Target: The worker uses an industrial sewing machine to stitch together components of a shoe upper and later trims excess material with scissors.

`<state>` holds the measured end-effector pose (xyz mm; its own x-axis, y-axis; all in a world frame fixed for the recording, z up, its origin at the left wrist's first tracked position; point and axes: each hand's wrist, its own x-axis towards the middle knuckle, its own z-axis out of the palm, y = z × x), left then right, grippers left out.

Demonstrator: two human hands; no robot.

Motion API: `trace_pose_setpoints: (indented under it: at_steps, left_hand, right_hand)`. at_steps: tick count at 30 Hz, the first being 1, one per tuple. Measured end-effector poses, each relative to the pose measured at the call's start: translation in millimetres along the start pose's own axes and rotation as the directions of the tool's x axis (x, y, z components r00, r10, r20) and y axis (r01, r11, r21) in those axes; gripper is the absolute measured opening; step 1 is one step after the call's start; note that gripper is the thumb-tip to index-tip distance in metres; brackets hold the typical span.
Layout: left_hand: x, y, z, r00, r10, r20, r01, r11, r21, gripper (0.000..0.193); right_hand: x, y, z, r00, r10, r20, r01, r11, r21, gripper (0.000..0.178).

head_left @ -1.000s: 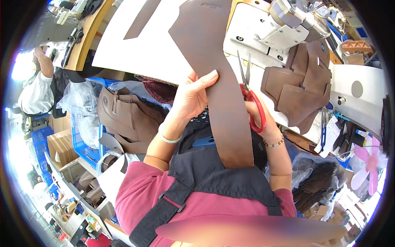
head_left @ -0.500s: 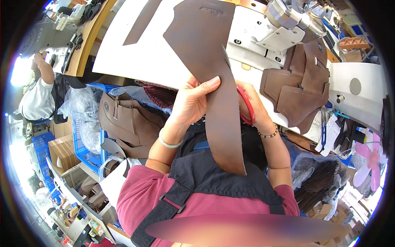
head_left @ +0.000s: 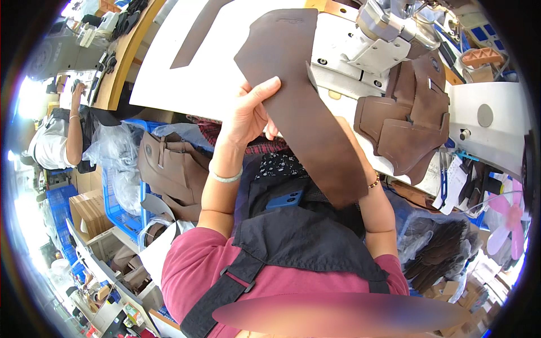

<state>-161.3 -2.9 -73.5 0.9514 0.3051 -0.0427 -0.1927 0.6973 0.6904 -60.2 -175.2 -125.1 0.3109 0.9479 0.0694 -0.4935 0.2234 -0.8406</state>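
A long brown leather piece (head_left: 307, 112) is held up above my lap, its wide angular end over the white table and its narrower end slanting down toward my right forearm. My left hand (head_left: 251, 112) is closed on the leather's left edge, thumb on the front face. Most of my right hand (head_left: 348, 129) is behind the leather, its fingers hidden; only part of it shows beyond the right edge. A thin pointed grey sliver (head_left: 311, 76) sticks out at that edge; I cannot make out whether it is a blade or a flap.
Stacked brown leather pieces (head_left: 408, 118) lie right, beside a sewing machine (head_left: 383, 39). A leather strip (head_left: 197, 39) lies on the white tabletop (head_left: 169, 84). Left are a brown leather bag (head_left: 172, 169), a blue crate (head_left: 121, 211) and another person (head_left: 56, 138). A pink fan (head_left: 511, 217) stands far right.
The leather's lower end has swung right and up, now covering much of my right hand. The red loop handle held there has gone out of sight. My left hand has shifted left.
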Motion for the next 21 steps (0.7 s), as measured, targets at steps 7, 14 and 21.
trace_pose_setpoints:
  at_steps: [7,14,21]
  left_hand:
    - [-3,-23,12,0.992,0.118,-0.036,-0.116,0.992,0.051,0.022]
    - [-5,-25,12,0.987,0.144,-0.064,-0.142,0.989,0.038,0.021]
    - [-6,-32,16,0.983,0.139,-0.117,-0.144,0.989,-0.037,0.021]
  right_hand:
    - [-14,-11,-8,1.000,-0.023,-0.007,0.023,1.000,0.003,0.020]
    - [-14,-14,-2,0.999,-0.032,-0.025,0.032,0.999,-0.013,0.018]
    - [-14,-16,-1,0.998,-0.041,-0.038,0.040,0.999,-0.028,0.016]
